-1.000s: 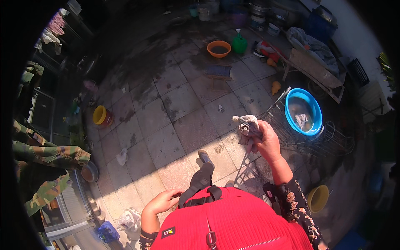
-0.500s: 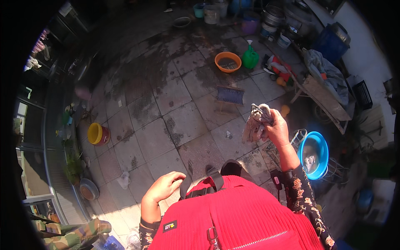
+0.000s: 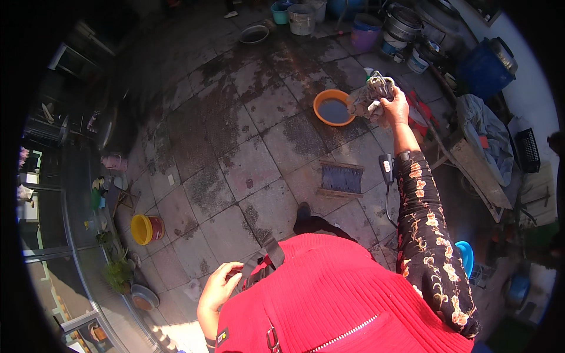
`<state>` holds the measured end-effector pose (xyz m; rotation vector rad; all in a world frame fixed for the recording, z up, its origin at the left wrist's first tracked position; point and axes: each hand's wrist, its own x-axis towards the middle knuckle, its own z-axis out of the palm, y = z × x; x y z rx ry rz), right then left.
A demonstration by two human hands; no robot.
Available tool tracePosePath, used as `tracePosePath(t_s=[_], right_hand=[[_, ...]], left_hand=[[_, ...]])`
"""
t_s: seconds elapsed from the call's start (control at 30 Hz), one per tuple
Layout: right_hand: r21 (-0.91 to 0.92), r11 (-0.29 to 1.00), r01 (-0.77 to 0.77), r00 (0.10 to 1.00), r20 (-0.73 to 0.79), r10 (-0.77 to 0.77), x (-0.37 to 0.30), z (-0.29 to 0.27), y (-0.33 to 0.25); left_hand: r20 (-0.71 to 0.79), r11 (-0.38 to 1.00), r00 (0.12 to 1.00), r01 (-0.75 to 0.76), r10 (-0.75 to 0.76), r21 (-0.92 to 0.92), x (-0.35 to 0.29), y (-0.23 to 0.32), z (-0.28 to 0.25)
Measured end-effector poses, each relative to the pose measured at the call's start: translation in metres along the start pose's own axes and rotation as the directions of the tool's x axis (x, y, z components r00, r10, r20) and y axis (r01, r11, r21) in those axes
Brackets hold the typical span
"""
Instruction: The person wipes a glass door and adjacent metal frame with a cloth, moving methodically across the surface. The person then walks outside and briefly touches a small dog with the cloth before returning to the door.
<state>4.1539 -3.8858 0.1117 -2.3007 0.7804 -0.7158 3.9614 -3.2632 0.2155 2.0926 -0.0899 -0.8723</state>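
A crumpled grey cloth [image 3: 372, 97] is bunched in my right hand [image 3: 398, 109], the arm stretched forward. The cloth hangs beside the right rim of an orange basin [image 3: 316, 109] with cloudy water in it, and its edge looks close to that rim. Behind the cloth a green watering can is nearly all hidden. My left hand [image 3: 221, 286] hovers low at the left of my red garment [image 3: 318, 282], fingers loosely bent and apart, with nothing in it. On the tiles before me is a small low stool [image 3: 341, 179] with a dark woven seat.
A yellow-and-red bucket [image 3: 146, 229] stands at the left by the glass wall. At the right are a leaning cart [image 3: 477, 176] with a grey cover and a partly hidden blue basin [image 3: 465, 256]. Several buckets and pots line the back, among them a purple bucket [image 3: 365, 32].
My right hand has moved forward with the cloth, from near the blue basin to beside the orange basin. The view has shifted, and my arm now covers most of the blue basin.
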Motion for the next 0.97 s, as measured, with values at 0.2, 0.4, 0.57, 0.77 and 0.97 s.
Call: tracePosePath(t_s=[0.2, 0.4, 0.57, 0.77, 0.97], right_hand=[[-0.17, 0.947, -0.272, 0.961, -0.095, 0.259, 0.069, 0.096, 0.045], [-0.019, 0.944, -0.329, 0.92, 0.219, 0.325, 0.001, 0.119, 0.064], [0.024, 0.779, -0.627, 0.683, 0.497, 0.535, -0.013, 0.075, 0.02], [0.425, 0.858, -0.29, 0.957, 0.149, 0.25, 0.107, 0.019, -0.1], [0.391, 0.758, 0.521, 0.837, -0.407, -0.365, 0.185, -0.031, -0.226]], left_hand=[[0.044, 0.991, 0.998, 0.039, -0.045, 0.129, 0.086, 0.066, -0.045], [0.287, 0.986, 0.957, -0.018, -0.03, 0.165, 0.215, 0.124, -0.086], [0.48, 0.956, 0.87, -0.224, 0.108, 0.19, 0.35, 0.185, -0.126], [0.569, 0.905, 0.761, -0.42, 0.313, 0.064, 0.477, 0.29, -0.176], [0.425, 0.752, 0.648, -0.646, 0.632, -0.134, 0.526, 0.404, -0.213]])
